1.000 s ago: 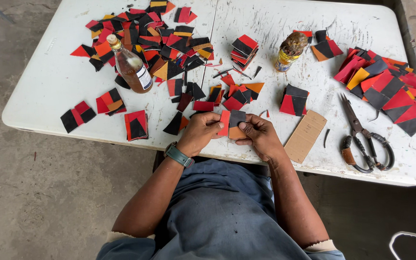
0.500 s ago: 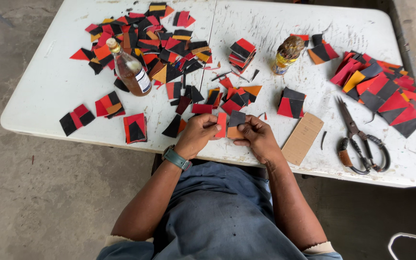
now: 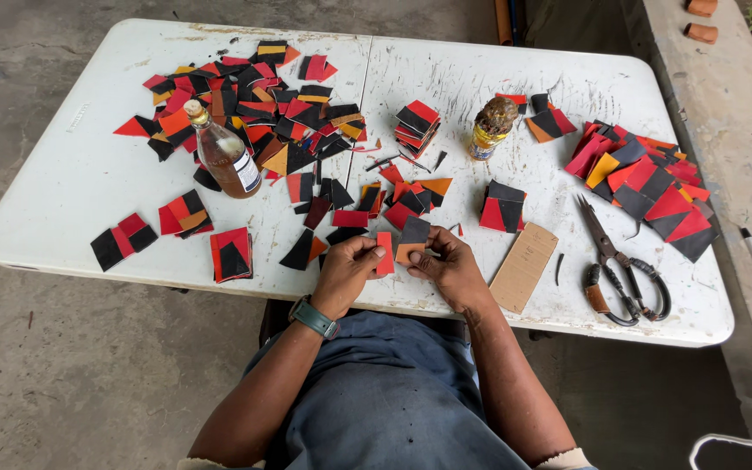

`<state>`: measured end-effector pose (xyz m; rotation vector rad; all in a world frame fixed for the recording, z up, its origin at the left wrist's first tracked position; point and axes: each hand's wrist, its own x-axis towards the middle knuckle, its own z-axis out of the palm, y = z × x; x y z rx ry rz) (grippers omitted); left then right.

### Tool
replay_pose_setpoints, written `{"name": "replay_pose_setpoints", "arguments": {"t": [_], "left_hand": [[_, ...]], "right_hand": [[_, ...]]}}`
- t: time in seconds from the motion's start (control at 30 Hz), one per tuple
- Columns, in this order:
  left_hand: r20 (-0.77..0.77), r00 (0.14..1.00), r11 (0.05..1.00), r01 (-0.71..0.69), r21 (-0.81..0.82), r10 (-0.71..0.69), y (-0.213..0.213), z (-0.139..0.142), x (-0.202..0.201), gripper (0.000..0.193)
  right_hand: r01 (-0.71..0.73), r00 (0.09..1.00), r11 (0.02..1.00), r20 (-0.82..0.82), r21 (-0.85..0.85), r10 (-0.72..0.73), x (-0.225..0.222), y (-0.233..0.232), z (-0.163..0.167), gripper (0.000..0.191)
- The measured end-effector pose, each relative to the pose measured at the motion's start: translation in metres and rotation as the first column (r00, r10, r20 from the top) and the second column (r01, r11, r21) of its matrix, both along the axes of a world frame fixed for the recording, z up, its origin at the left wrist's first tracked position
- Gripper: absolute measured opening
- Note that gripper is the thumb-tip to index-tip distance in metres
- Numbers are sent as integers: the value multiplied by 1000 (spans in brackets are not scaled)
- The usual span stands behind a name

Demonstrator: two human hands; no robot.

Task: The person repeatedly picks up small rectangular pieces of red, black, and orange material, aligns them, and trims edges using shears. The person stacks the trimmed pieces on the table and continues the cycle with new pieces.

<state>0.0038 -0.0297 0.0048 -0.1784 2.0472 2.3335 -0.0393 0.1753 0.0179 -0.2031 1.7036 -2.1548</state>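
Red, black and orange leather-like scraps cover a white folding table (image 3: 89, 183), seen from above by the person seated at its near edge. The left hand (image 3: 347, 271) pinches a narrow red piece (image 3: 384, 253) between thumb and fingers. The right hand (image 3: 450, 268) grips a small black-and-orange piece (image 3: 412, 239), held upright just beside the red one. The two pieces nearly touch, above the table's near edge. Compared with a second ago, both hands sit in much the same spot with the pieces brought closer side by side, so the fitting together looks under way rather than finished. A green-banded wristwatch (image 3: 312, 316) is on the left wrist. A brown glass bottle (image 3: 224, 156) stands among the far-left heap, a small yellow jar (image 3: 489, 130) stands near the middle. A cardboard rectangle (image 3: 524, 267) lies right of the hands, with large shears (image 3: 618, 265) beyond it.
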Motion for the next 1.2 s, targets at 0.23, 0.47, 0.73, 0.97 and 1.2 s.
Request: {"name": "replay_pose_setpoints", "arguments": {"t": [0.23,0.47,0.73,0.97,1.2], "left_hand": [[-30,999,1000,-22,22,22,-1,4,-2,20],[-53,998,999,-34,19,35,0,7,-9,18],[-22,1000,997,-13,-71,12,-2,5,-9,18],[-51,998,999,-24,-43,22,-3,9,-6,21],[-65,997,969,-57,-241,43,-6,9,1,22]], "right_hand": [[-16,1000,999,6,32,15,1,2,-3,35],[-26,996,1000,80,-16,28,-3,4,-8,36],[-41,997,999,57,-16,42,-2,3,-11,38],[-46,996,999,77,6,46,-2,3,-7,38],[66,997,998,30,-25,-65,3,3,-7,30]]}}
